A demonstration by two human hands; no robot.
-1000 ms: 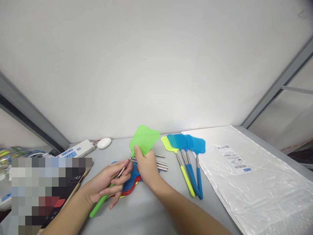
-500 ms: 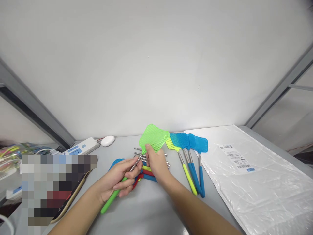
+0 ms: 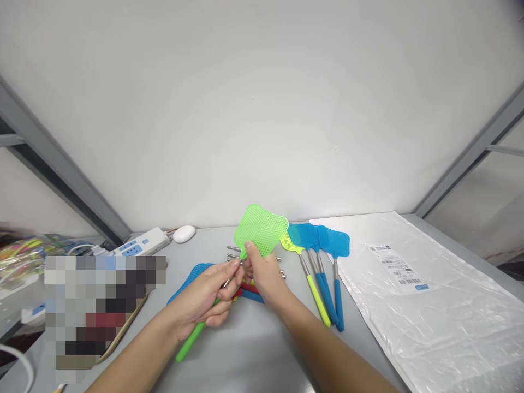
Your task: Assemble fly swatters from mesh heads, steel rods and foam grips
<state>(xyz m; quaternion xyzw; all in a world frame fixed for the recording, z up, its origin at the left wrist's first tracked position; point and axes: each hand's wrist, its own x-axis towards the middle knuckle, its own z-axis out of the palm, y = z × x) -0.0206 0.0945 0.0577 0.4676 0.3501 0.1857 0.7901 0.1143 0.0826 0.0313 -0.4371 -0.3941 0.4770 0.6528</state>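
Observation:
Both of my hands are on a green fly swatter (image 3: 262, 229) with a mesh head, a metal shaft and a green grip. My left hand (image 3: 215, 289) is closed round the shaft, pinching it close below the head. My right hand (image 3: 264, 270) holds the base of the head, thumb on the mesh. Beneath my hands lie metal rods and red, yellow and blue handles, partly hidden. A blue mesh head (image 3: 190, 281) shows left of my left hand. To the right lie a yellow fly swatter (image 3: 313, 292) and several blue fly swatters (image 3: 338, 273), heads overlapping.
A white plastic mailer (image 3: 426, 305) with a printed label covers the table's right side. At the left are a power strip (image 3: 141, 243), a white oval object (image 3: 184, 234), a pixelated area and bundled clear packaging (image 3: 28, 256). A white wall stands behind.
My left hand has slid up the shaft toward the swatter's head, close to my right hand. The green swatter has shifted slightly right, and the view has moved a little.

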